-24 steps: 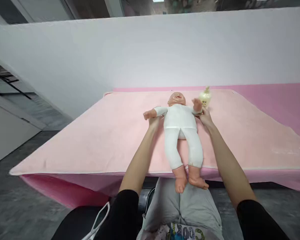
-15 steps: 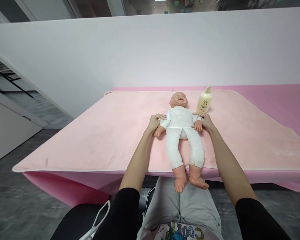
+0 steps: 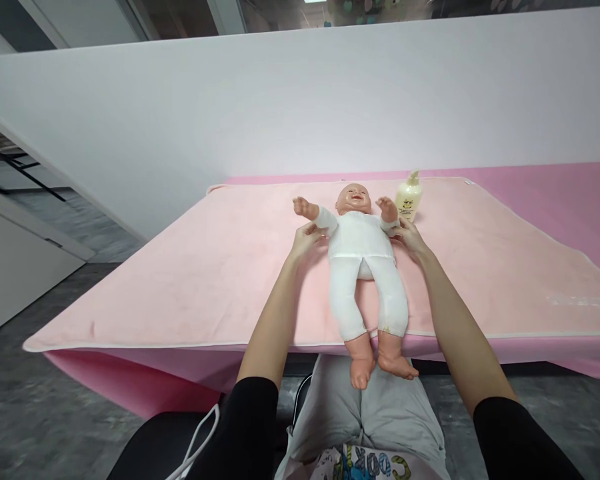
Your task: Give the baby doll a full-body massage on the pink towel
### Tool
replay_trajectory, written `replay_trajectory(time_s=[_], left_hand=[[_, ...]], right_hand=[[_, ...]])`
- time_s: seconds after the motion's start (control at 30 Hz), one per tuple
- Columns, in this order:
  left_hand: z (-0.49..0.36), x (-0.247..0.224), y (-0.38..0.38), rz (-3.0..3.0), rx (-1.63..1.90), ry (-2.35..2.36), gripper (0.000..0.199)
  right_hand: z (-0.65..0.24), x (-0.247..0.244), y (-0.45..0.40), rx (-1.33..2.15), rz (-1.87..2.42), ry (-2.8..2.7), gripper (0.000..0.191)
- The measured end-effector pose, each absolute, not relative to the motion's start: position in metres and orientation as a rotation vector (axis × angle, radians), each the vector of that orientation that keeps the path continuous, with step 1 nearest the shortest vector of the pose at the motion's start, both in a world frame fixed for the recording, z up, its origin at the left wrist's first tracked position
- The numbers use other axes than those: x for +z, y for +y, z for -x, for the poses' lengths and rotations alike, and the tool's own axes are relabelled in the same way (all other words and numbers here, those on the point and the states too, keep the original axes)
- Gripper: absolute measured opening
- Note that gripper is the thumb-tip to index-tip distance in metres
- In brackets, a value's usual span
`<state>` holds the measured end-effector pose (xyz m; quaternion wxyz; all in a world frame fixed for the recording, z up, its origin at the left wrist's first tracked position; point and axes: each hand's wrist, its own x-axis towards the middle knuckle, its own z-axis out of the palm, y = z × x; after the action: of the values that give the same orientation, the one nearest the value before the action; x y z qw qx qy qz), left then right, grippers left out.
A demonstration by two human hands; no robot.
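I had the baby doll with a tan plastic head and white cloth body [image 3: 360, 237] lying face-up on a pale pink fabric blanket [image 3: 220, 280] over the pink-covered counter [image 3: 570, 207], its feet past the near edge. My left grip [image 3: 307, 239] and right grip [image 3: 411, 238] each grasped one sleeved arm, forearms raised. A pale-yellow pump bottle [image 3: 409, 200] stood just beyond my right grip.

Baby doll [image 3: 361, 235], wht torso/legs, face-up on pink blkt [image 3: 220, 280], arms raised
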<state>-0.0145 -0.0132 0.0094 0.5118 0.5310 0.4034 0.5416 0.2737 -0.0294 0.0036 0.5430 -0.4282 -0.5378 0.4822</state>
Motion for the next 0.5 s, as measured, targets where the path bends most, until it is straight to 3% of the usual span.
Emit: replay_trajectory(time_s=[0.2, 0.5], left_hand=[[0.007, 0.017, -0.015, -1.328, 1.376, 1.081, 0.032], [-0.002, 0.013, -0.016, -1.404, 1.025, 1.524, 0.042]], right_hand=[[-0.259, -0.006, -0.021, 0.802, 1.109, -1.314, 0.039], [-0.25, 0.002, -0.026, 0.616, 1.705, -1.498, 0.034]])
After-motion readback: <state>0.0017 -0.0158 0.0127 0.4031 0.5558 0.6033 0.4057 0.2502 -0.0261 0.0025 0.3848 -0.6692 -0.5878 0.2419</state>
